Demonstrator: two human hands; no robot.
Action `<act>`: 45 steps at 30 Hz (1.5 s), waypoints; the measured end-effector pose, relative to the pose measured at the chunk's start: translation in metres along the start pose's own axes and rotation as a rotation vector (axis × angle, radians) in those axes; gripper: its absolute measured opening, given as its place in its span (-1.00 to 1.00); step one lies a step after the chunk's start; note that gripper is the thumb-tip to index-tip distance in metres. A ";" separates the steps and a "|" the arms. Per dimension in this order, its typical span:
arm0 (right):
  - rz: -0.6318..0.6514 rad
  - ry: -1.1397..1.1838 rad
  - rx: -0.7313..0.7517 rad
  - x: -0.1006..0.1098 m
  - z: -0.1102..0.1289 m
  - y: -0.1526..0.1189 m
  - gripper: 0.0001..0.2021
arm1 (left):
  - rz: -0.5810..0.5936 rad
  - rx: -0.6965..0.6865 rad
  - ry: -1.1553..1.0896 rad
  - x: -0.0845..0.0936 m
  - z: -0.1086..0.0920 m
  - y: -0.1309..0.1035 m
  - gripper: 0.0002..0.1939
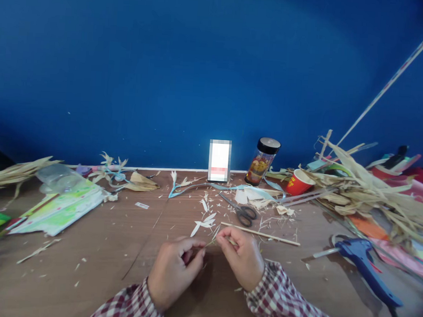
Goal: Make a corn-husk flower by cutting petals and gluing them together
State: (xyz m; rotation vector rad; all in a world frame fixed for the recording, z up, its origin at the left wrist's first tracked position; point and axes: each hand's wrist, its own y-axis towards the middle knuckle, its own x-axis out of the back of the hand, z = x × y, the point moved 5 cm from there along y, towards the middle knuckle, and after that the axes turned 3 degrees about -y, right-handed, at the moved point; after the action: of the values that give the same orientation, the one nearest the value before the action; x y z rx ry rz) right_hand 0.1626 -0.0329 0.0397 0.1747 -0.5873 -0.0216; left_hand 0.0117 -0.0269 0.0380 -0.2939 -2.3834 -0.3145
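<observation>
Hands (208, 261) nearly closed, L & R fingertips pinching thin pale strip (211, 242) btwn them, w/ scissors (244, 213) nearby.

bare wood at front left of table (92, 290), scissors (246, 214) and stick (264, 234) blocking beyond, glue gun (366, 266) at right

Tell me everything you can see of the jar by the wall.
The jar is a clear cylinder, glass or plastic, with a wide black lid whose top is pale. Amber, yellow and reddish contents show inside; what they are is unclear. It stands on the table near the blue wall, slanting right in this view. Neither the left hand nor the right hand touches it.
</observation>
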 end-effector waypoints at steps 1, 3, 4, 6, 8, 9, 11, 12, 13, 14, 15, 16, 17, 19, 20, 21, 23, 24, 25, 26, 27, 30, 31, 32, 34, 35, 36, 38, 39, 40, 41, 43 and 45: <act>-0.002 -0.001 0.003 0.000 -0.001 0.000 -0.83 | 0.003 0.007 -0.010 0.000 0.001 0.000 -0.73; 0.004 -0.018 0.004 -0.002 -0.003 0.000 -0.83 | 0.006 0.025 -0.026 -0.001 0.003 0.001 -0.74; 0.004 -0.030 0.002 -0.002 -0.004 0.000 -0.83 | 0.005 0.036 -0.032 -0.002 0.005 0.001 -0.74; -0.021 -0.057 0.006 -0.001 -0.006 0.000 -0.84 | -0.002 0.058 -0.051 -0.003 0.009 0.001 -0.73; -0.096 -0.084 0.046 0.005 -0.005 0.001 -0.85 | -0.007 0.077 -0.073 -0.004 0.012 0.001 -0.73; -0.150 -0.101 0.082 0.009 -0.003 0.001 -0.84 | -0.009 0.087 -0.086 -0.004 0.013 0.001 -0.73; -0.261 -0.144 0.166 0.018 0.002 0.000 -0.80 | -0.009 0.109 -0.113 -0.004 0.013 0.001 -0.73; -0.303 -0.169 0.206 0.021 0.006 -0.001 -0.79 | -0.010 0.119 -0.126 -0.004 0.013 0.001 -0.73; -0.322 -0.190 0.249 0.022 0.010 -0.002 -0.79 | -0.011 0.126 -0.137 -0.004 0.012 0.001 -0.73; -0.309 -0.200 0.296 0.022 0.014 -0.004 -0.78 | -0.008 0.130 -0.147 -0.004 0.011 0.001 -0.73; -0.260 -0.204 0.346 0.019 0.018 -0.006 -0.78 | 0.001 0.133 -0.158 -0.004 0.010 0.001 -0.72; -0.185 -0.206 0.391 0.014 0.021 -0.008 -0.77 | 0.017 0.133 -0.170 -0.004 0.009 0.001 -0.72; -0.104 -0.208 0.421 0.008 0.024 -0.010 -0.77 | 0.034 0.133 -0.184 -0.005 0.008 0.001 -0.72; 0.017 -0.226 0.419 -0.002 0.024 -0.014 -0.77 | 0.066 0.138 -0.211 -0.006 0.006 0.000 -0.71; 0.041 -0.239 0.395 -0.005 0.022 -0.014 -0.78 | 0.071 0.140 -0.221 -0.006 0.006 0.000 -0.72; 0.047 -0.248 0.370 -0.007 0.020 -0.014 -0.79 | 0.073 0.138 -0.230 -0.006 0.005 0.000 -0.72; 0.031 -0.247 0.344 -0.007 0.018 -0.013 -0.82 | 0.090 0.122 -0.267 -0.005 0.003 0.001 -0.72; 0.021 -0.238 0.344 -0.006 0.017 -0.012 -0.84 | 0.113 0.111 -0.301 -0.006 0.002 0.001 -0.72; 0.007 -0.226 0.350 -0.005 0.018 -0.012 -0.85 | 0.147 0.103 -0.344 -0.007 0.000 0.001 -0.70; -0.008 -0.215 0.357 -0.004 0.019 -0.011 -0.85 | 0.189 0.103 -0.393 -0.008 0.000 0.001 -0.69; -0.021 -0.206 0.364 -0.003 0.020 -0.011 -0.86 | 0.237 0.118 -0.439 -0.010 0.000 0.000 -0.67; -0.022 -0.195 0.390 -0.002 0.022 -0.010 -0.85 | 0.356 0.224 -0.540 -0.016 0.007 -0.001 -0.64; -0.013 -0.194 0.396 -0.002 0.022 -0.010 -0.84 | 0.378 0.266 -0.567 -0.018 0.010 -0.002 -0.62; -0.002 -0.191 0.399 -0.002 0.021 -0.010 -0.84 | 0.392 0.309 -0.595 -0.019 0.014 -0.002 -0.61; 0.011 -0.181 0.402 -0.002 0.019 -0.009 -0.83 | 0.406 0.384 -0.653 -0.022 0.019 -0.002 -0.58; 0.013 -0.174 0.403 -0.002 0.018 -0.008 -0.83 | 0.406 0.413 -0.680 -0.022 0.020 -0.002 -0.58; 0.014 -0.167 0.405 -0.001 0.017 -0.008 -0.83 | 0.403 0.438 -0.706 -0.023 0.021 -0.002 -0.58; 0.024 -0.158 0.411 0.000 0.016 -0.006 -0.82 | 0.398 0.473 -0.754 -0.022 0.020 -0.002 -0.58; 0.028 -0.155 0.413 0.000 0.015 -0.005 -0.82 | 0.394 0.485 -0.773 -0.021 0.019 -0.002 -0.58; 0.030 -0.154 0.414 0.000 0.015 -0.005 -0.82 | 0.388 0.494 -0.786 -0.021 0.018 -0.002 -0.59; 0.031 -0.152 0.415 0.000 0.015 -0.004 -0.82 | 0.384 0.500 -0.791 -0.020 0.017 -0.002 -0.59; 0.024 -0.147 0.420 0.000 0.015 -0.004 -0.82 | 0.360 0.504 -0.786 -0.019 0.016 -0.001 -0.59; 0.014 -0.148 0.424 0.000 0.015 -0.004 -0.82 | 0.338 0.496 -0.761 -0.018 0.016 -0.001 -0.59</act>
State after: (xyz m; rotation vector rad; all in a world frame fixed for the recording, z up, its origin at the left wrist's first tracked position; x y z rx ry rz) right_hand 0.1547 -0.0391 0.0509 0.5844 -0.7365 0.1054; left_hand 0.0143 -0.0253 0.0144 -0.6523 -2.9580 0.6536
